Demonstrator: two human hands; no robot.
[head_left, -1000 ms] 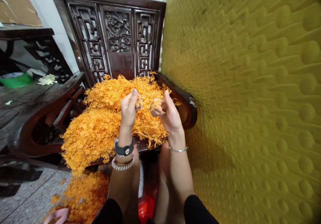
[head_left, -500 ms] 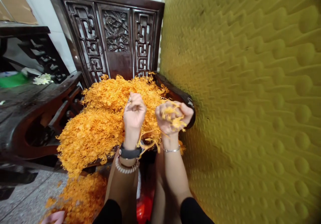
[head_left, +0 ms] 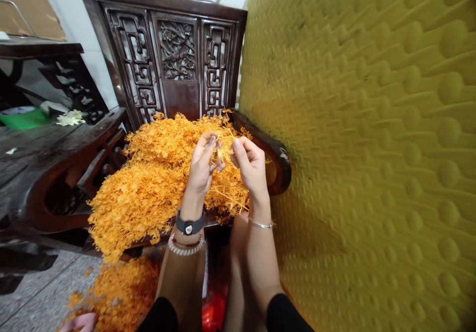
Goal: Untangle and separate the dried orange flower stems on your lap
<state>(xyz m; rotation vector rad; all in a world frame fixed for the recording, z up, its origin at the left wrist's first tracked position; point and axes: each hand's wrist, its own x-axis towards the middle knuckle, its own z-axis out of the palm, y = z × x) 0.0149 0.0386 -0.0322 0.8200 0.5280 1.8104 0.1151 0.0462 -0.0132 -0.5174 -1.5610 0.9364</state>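
A big heap of orange plastic sprigs (head_left: 148, 188) covers the seat of a dark carved wooden chair (head_left: 174, 59). My left hand (head_left: 203, 166) and my right hand (head_left: 251, 166) are raised close together over the heap. Both pinch the same small orange sprig (head_left: 223, 146) between thumb and fingertips. A watch and a bead bracelet sit on my left wrist, a thin bangle on my right.
A tall yellow embossed foam panel (head_left: 372, 148) fills the right side, touching the chair's arm (head_left: 277, 161). More orange sprigs (head_left: 119, 292) lie on the floor below the seat. A dark wooden table (head_left: 33, 143) with a green dish stands at left. Something red (head_left: 210, 314) sits between my legs.
Half a second ago both hands were fists lower down, the right clutching a tuft of sprigs. They have since risen and opened into a fingertip pinch on one small piece.
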